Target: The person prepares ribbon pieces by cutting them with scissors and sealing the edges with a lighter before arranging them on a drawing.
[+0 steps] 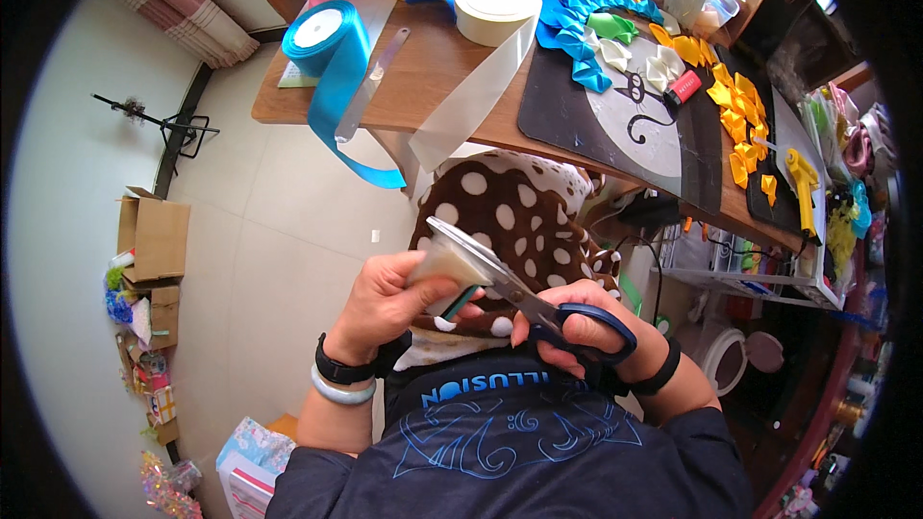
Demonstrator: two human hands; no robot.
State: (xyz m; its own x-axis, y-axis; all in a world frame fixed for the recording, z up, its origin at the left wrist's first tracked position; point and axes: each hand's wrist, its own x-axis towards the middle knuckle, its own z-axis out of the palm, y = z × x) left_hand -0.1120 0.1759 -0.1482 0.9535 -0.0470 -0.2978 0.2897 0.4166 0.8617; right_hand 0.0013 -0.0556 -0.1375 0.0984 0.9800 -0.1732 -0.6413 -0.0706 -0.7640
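Over my lap, my left hand (393, 303) pinches a folded piece of off-white ribbon (448, 267), with a small dark-edged flat piece (460, 301) below it. My right hand (584, 324) grips the dark blue handles of a pair of scissors (515, 287). Their blades lie along the ribbon's upper right edge; whether they cut into it I cannot tell. Beyond my hands, a cream ribbon roll (497, 11) and a blue satin ribbon roll (321, 36) rest on the wooden table (425, 79), their loose ends hanging over its edge. A narrow flat strip (371, 86) lies between them.
Folded blue (591, 76), white (663, 66) and yellow ribbon pieces (735, 104) lie around a cat-print mat (570, 115). A red lighter (682, 88) sits on it. At the right is a yellow glue gun (802, 184). A spotted brown blanket (497, 194) covers my lap.
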